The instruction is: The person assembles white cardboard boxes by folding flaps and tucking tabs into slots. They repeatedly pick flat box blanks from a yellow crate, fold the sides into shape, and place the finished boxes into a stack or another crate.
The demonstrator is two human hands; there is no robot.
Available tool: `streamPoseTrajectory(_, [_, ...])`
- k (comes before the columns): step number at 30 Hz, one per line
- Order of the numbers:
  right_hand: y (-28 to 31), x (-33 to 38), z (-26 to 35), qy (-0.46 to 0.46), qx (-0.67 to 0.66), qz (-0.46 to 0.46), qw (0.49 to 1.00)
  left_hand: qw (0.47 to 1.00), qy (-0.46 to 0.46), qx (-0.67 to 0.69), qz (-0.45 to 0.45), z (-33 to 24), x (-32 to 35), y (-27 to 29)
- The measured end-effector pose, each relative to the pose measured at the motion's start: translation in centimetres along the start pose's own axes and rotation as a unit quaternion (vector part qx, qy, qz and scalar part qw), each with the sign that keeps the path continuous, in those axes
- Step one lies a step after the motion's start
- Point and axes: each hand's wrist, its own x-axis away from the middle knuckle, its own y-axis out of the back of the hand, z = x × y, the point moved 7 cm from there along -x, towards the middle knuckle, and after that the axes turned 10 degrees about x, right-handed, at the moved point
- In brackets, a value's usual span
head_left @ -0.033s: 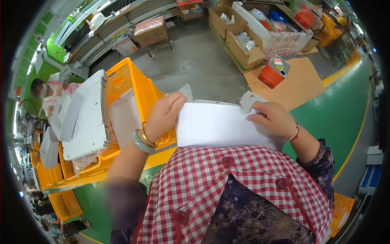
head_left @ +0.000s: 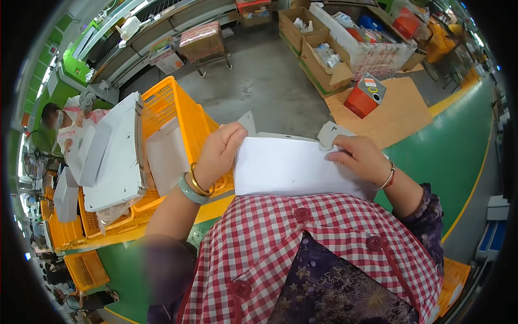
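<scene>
A white cardboard box (head_left: pixel 286 167) with grey inner flaps is held upright against my checked apron (head_left: pixel 264 227). My left hand (head_left: pixel 222 148) is closed around its upper left corner, where a grey flap (head_left: pixel 247 123) sticks up behind the fingers. At the upper right, my right hand (head_left: pixel 360 156) pinches the box edge between thumb and fingers, beside a notched grey flap (head_left: pixel 330 134) that stands out from the corner. The box's inside and far side are hidden from view.
To the left, a yellow crate (head_left: pixel 186 121) stands by a stack of flat white board (head_left: pixel 116 156) with folded white pieces on it. A person (head_left: pixel 73 121) is beyond. Ahead are open cartons (head_left: pixel 326 62) and a red tin (head_left: pixel 364 97) on flat cardboard (head_left: pixel 402 108).
</scene>
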Motion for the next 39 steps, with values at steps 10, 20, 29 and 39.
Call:
streamPoseTrajectory(10, [-1.5,-2.4,0.6,0.041,-0.066,0.046,0.996,0.956,-0.158,-0.244,0.029,-3.3,0.0,-1.3])
streamPoseTrajectory(20, [-2.2,-3.4,2.1,0.095,-0.042,0.106,0.989,0.978,-0.008,-0.153,0.144,-4.6,-1.3,-6.4])
streamPoseTrajectory(29, [-0.4,-5.3,4.3,0.147,-0.002,0.131,0.98,0.981,0.005,-0.081,0.176,-4.4,-2.0,-5.0])
streamPoseTrajectory(39, [1.0,-5.7,3.9,0.05,-0.028,0.126,0.99,0.954,-0.024,-0.113,0.276,-3.3,-5.7,-9.8])
